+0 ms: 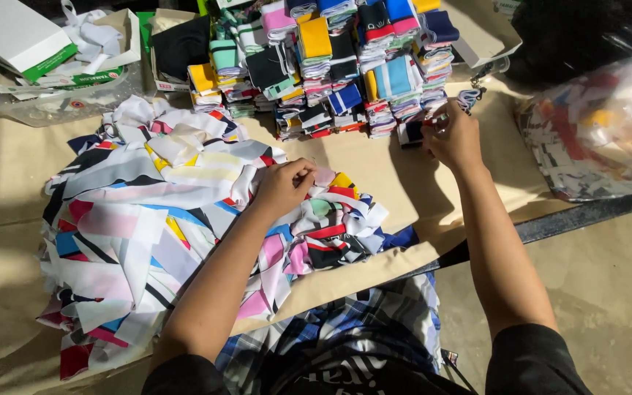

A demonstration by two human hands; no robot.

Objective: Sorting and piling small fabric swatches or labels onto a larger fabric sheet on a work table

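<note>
Matt printed cloth strips (155, 219) under the left hand (283, 186); folded matt cloth bundles (345, 66) beyond the right hand (453, 139); beneath both, smooth matt brown paper table cover (404, 175); glossy clear plastic bag (601, 124) right of it.

Left hand (284, 184) pinches loose multicoloured fabric strips (148, 219), frame left; right hand (453, 139) grips stacked folded colourful fabric bundles (330, 66), top centre.

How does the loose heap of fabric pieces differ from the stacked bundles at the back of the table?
The loose heap lies spread and tangled; the stacked bundles stand folded in tight, neat columns. The heap is under the left hand; the right hand touches the bundles' edge. Both are multicoloured, striped fabric.
</note>
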